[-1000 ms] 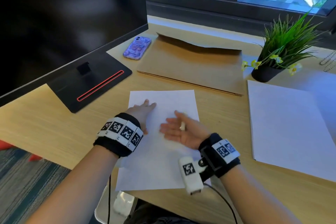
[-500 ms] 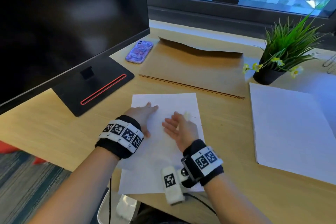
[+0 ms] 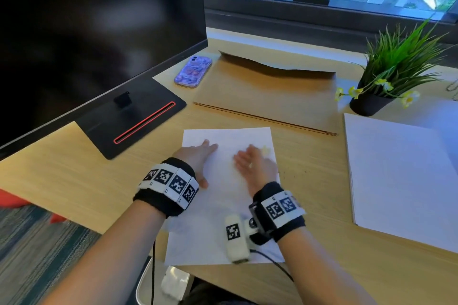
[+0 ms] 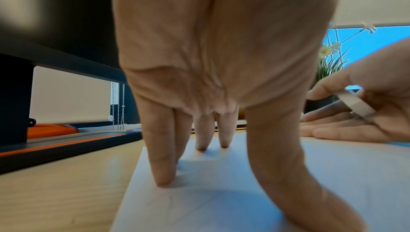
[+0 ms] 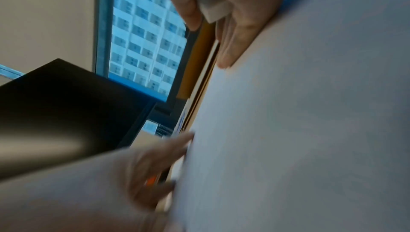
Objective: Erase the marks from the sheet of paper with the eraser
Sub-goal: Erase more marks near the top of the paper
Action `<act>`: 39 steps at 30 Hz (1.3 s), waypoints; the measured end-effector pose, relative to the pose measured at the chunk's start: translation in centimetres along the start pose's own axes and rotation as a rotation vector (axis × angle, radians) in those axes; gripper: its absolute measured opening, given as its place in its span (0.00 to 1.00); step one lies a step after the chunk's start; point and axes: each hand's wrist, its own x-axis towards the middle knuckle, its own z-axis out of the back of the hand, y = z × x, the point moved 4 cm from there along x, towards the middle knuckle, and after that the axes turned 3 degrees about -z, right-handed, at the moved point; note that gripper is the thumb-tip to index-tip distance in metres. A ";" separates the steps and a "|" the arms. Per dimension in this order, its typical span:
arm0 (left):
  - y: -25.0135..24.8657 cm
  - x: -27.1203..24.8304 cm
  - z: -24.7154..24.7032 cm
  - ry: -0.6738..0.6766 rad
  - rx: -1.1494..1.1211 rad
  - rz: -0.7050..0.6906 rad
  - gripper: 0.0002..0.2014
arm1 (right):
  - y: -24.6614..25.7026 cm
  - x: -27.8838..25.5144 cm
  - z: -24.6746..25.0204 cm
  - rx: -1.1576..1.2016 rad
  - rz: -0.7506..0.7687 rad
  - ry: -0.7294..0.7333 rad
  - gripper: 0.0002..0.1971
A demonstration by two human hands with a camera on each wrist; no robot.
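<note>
A white sheet of paper point(image 3: 223, 238) lies on the wooden desk in front of me; any marks on it are too faint to make out. My left hand point(image 3: 198, 156) presses flat on its upper left part, fingers straight point(image 4: 162, 156). My right hand point(image 3: 252, 163) stands on its edge near the sheet's upper right, blurred, fingers stretched along the paper point(image 5: 310, 130). A small white eraser point(image 5: 213, 10) is pinched between its thumb and the base of its fingers, also seen as a white block point(image 4: 357, 106) from the left wrist.
A black monitor point(image 3: 99, 32) on a dark base point(image 3: 133, 116) fills the left. Behind the sheet lie a purple phone point(image 3: 192, 71) and a brown envelope point(image 3: 267, 96). A potted plant point(image 3: 386, 82) and a stack of white paper point(image 3: 401, 176) are at the right.
My right hand turned from palm-up pointing left to on-edge, and swept toward the sheet's upper right edge with the eraser in it. The left hand stayed pressed on the paper.
</note>
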 end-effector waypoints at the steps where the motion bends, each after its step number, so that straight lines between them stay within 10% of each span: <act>1: 0.0 0.0 -0.1 0.002 0.004 0.004 0.51 | 1.4 0.4 1.1 -0.009 0.090 -0.119 0.04; 4: -0.1 0.2 -0.1 0.006 0.034 0.007 0.52 | 4.1 0.5 3.1 -0.018 0.252 -0.253 0.05; 11: -0.2 0.8 0.1 0.027 0.086 0.009 0.55 | -0.8 -0.9 -0.3 -0.063 -0.075 0.202 0.06; 19: -0.1 0.7 0.0 0.026 0.077 0.014 0.53 | 5.3 -0.2 5.2 0.059 0.208 -0.184 0.04; 27: -0.3 0.6 -0.1 0.028 0.092 0.008 0.53 | -0.9 -1.1 -0.4 -0.179 -0.058 0.271 0.04; 35: 0.0 0.6 -0.2 0.028 0.053 0.019 0.53 | 5.6 1.7 4.2 -0.064 0.210 -0.134 0.02; 39: 0.0 0.7 -0.1 0.021 0.057 0.026 0.53 | 7.7 0.3 6.0 -0.091 0.263 -0.084 0.05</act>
